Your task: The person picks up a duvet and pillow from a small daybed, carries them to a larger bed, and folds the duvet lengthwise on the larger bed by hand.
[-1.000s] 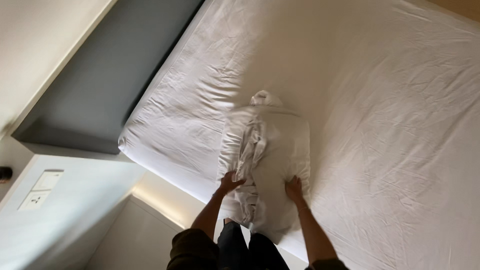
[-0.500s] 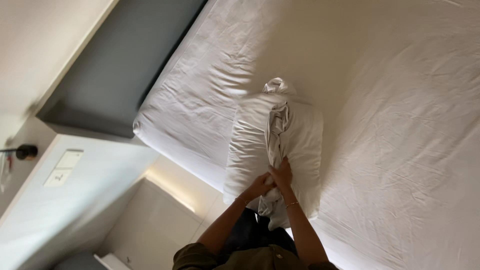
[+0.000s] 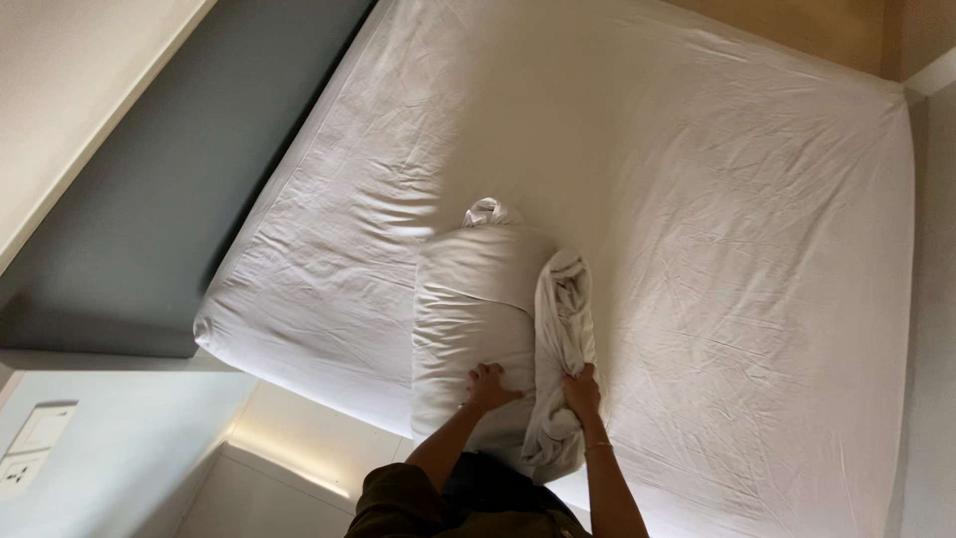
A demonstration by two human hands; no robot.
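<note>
A white pillow (image 3: 468, 299) lies on the near part of a bed covered with a wrinkled white sheet (image 3: 717, 219). A loose, bunched pillowcase (image 3: 563, 329) runs along the pillow's right side. My left hand (image 3: 490, 387) presses on the pillow's near end, fingers spread. My right hand (image 3: 583, 391) grips the bunched pillowcase fabric near the bed's edge. A small twisted tuft of fabric (image 3: 485, 211) sticks out at the pillow's far end.
A dark grey headboard panel (image 3: 169, 209) runs along the bed's left side. A white wall switch plate (image 3: 25, 448) sits at the lower left. A wooden floor strip (image 3: 797, 25) shows beyond the bed's far edge.
The bunched fabric that lay along the pillow's middle now sits on its right side. My hands, together half a second ago, have separated, left on the pillow and right on the fabric.
</note>
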